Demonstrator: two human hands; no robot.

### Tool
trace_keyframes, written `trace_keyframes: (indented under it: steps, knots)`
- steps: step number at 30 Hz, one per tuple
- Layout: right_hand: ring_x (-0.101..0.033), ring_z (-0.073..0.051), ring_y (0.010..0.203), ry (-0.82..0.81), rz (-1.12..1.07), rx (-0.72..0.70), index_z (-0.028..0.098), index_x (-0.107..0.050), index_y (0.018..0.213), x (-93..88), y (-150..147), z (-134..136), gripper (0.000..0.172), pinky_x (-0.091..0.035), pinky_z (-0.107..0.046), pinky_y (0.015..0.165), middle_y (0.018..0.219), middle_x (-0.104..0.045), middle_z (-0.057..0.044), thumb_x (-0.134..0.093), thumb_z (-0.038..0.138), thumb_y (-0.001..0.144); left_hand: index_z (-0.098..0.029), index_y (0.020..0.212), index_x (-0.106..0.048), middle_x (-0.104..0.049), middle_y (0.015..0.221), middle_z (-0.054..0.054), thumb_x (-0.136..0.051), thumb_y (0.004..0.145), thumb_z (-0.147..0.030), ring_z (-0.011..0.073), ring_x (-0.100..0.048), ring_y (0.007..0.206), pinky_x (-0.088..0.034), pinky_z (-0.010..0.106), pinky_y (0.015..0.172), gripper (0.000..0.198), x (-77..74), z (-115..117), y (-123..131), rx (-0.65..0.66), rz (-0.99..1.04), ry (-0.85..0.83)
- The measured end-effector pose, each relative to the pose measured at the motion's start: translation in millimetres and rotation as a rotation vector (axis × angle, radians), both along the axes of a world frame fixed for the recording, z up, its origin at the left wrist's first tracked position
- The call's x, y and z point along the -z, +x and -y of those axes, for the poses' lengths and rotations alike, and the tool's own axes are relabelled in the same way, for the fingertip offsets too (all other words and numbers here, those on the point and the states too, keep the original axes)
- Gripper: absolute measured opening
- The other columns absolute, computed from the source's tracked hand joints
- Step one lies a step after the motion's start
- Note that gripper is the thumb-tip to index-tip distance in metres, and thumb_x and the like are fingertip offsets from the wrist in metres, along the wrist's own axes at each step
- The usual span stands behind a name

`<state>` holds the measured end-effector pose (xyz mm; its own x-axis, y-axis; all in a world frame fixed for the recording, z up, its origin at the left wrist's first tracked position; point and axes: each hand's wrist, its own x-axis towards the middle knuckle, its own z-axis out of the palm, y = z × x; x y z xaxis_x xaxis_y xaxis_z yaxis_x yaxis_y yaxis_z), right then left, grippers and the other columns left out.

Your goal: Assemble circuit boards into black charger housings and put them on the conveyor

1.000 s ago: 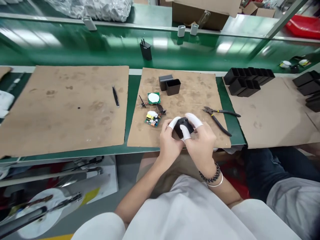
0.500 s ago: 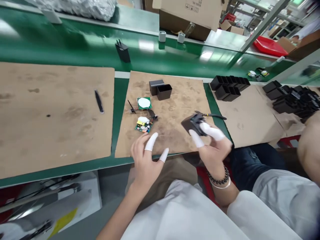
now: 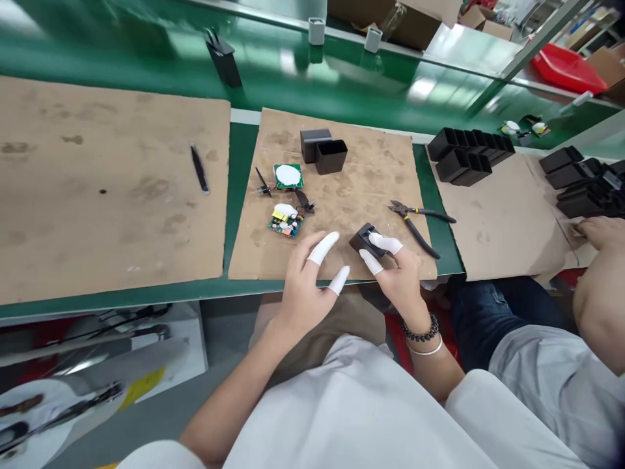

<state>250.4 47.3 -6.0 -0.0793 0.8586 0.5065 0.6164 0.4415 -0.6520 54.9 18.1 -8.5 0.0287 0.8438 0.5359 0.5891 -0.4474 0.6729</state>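
Between thumb and forefinger, both in white finger cots, my right hand [image 3: 398,270] grips a small black plastic charger case [image 3: 367,241] low over the cardboard mat [image 3: 332,221]. To its left, my left hand [image 3: 312,280] hovers at the mat's near edge, fingers apart and nothing in them; two of its tips wear white cots. Beyond it lie a circuit board with yellow and white parts [image 3: 286,221] and a green board with a white round patch [image 3: 288,175], black leads beside them. Two empty black housings [image 3: 332,157] stand farther back. Diagonal cutters [image 3: 415,218] rest right of my right hand.
Black tweezers [image 3: 199,169] lie on the left cardboard sheet [image 3: 122,215]. A black plug adapter [image 3: 223,58] stands on the green belt [image 3: 273,71]. Rows of black housings [image 3: 469,153] occupy the right sheet, near a co-worker's arm [image 3: 603,260].
My right hand has brought the black charger case left and nearer to my left hand, uncovering the cutters. My left hand has moved slightly right. The camera view has shifted too.
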Motion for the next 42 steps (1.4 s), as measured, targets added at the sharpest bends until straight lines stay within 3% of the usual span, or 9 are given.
trace_keyframes:
  steps: [5, 14, 17, 20, 24, 28, 34, 38, 42]
  knots:
    - [-0.080, -0.024, 0.099, -0.009, -0.062, -0.132, 0.027, -0.074, 0.110, 0.4, -1, 8, 0.020, -0.068, -0.039, 0.086, 0.109, -0.083, -0.006, -0.077, 0.023, 0.090, -0.017, 0.146, -0.058, -0.067, 0.146, 0.017, -0.059, 0.104, -0.024, 0.0259, -0.063, 0.138, -0.051, 0.040, 0.114, 0.042, -7.6, -24, 2, 0.222, -0.084, 0.046]
    - [-0.081, -0.025, 0.101, 0.068, 0.054, -0.178, 0.026, -0.076, 0.110, -8.4, 0, 4, 0.021, -0.069, -0.040, 0.089, 0.113, -0.083, -0.008, -0.076, 0.022, 0.090, -0.019, 0.151, -0.055, -0.071, 0.144, 0.016, -0.055, 0.106, -0.029, 0.0297, -0.062, 0.142, -0.047, 0.049, 0.118, 0.046, 6.4, -31, -12, 0.314, -0.268, 0.094]
    - [-0.081, -0.025, 0.097, 0.111, 0.022, -0.097, 0.027, -0.076, 0.109, -21.7, 4, 7, 0.021, -0.069, -0.041, 0.088, 0.109, -0.083, -0.006, -0.080, 0.023, 0.088, -0.017, 0.160, -0.043, -0.069, 0.145, 0.018, -0.060, 0.104, -0.031, 0.0287, -0.066, 0.137, -0.051, 0.046, 0.116, 0.060, -0.4, -24, -17, 0.274, -0.190, 0.044]
    - [-0.079, -0.027, 0.102, 0.144, -0.049, 0.080, 0.028, -0.076, 0.106, -21.3, 6, 8, 0.021, -0.067, -0.044, 0.094, 0.112, -0.082, -0.008, -0.082, 0.026, 0.086, -0.020, 0.161, -0.041, -0.071, 0.140, 0.015, -0.066, 0.100, -0.029, 0.0264, -0.068, 0.132, -0.052, 0.043, 0.116, 0.066, -8.7, -15, -23, 0.104, -0.035, 0.050]
    - [-0.079, -0.027, 0.097, -0.124, -0.253, 0.080, 0.025, -0.073, 0.094, -6.7, -1, 3, 0.021, -0.067, -0.044, 0.091, 0.099, -0.081, -0.006, -0.085, 0.030, 0.078, -0.022, 0.156, -0.046, -0.064, 0.146, 0.016, -0.075, 0.093, -0.032, 0.0288, -0.062, 0.138, -0.049, 0.046, 0.120, 0.070, -8.3, -7, -12, 0.017, 0.035, 0.033]
    - [-0.078, -0.019, 0.092, -0.504, -0.932, 0.118, 0.027, -0.063, 0.087, -13.6, -14, 7, 0.038, -0.068, -0.033, 0.083, 0.096, -0.078, 0.004, -0.093, 0.034, 0.065, -0.019, 0.156, -0.043, -0.054, 0.157, 0.020, -0.084, 0.085, -0.036, 0.0327, -0.052, 0.150, -0.047, 0.049, 0.124, 0.084, -5.5, -6, 20, 0.144, 0.104, -0.016]
    - [-0.076, -0.017, 0.071, -1.152, -1.380, -0.181, 0.025, -0.074, 0.094, -38.9, -20, 20, 0.023, -0.066, -0.028, 0.065, 0.083, -0.080, 0.002, -0.081, 0.044, 0.084, -0.017, 0.126, -0.066, -0.075, 0.125, 0.011, -0.091, 0.070, -0.026, 0.0258, -0.073, 0.115, -0.062, 0.038, 0.102, 0.062, -30.4, -11, 36, 0.176, 0.356, -0.167]
    - [-0.072, -0.010, 0.065, -1.183, -1.427, -0.141, 0.025, -0.075, 0.091, -38.2, -21, 17, 0.017, -0.059, -0.019, 0.057, 0.084, -0.080, 0.004, -0.074, 0.042, 0.092, -0.017, 0.121, -0.070, -0.076, 0.122, 0.010, -0.094, 0.066, -0.032, 0.0260, -0.073, 0.113, -0.061, 0.038, 0.101, 0.062, -44.9, -7, 33, 0.177, 0.446, -0.270]
    - [-0.060, -0.011, 0.053, -1.009, -1.189, -0.110, 0.024, -0.074, 0.093, -27.9, -23, 18, 0.027, -0.051, -0.021, 0.047, 0.070, -0.071, 0.004, -0.070, 0.051, 0.093, -0.016, 0.120, -0.070, -0.077, 0.123, 0.011, -0.097, 0.062, -0.036, 0.0271, -0.073, 0.115, -0.060, 0.038, 0.104, 0.067, -49.3, -4, 33, 0.138, 0.603, -0.387]
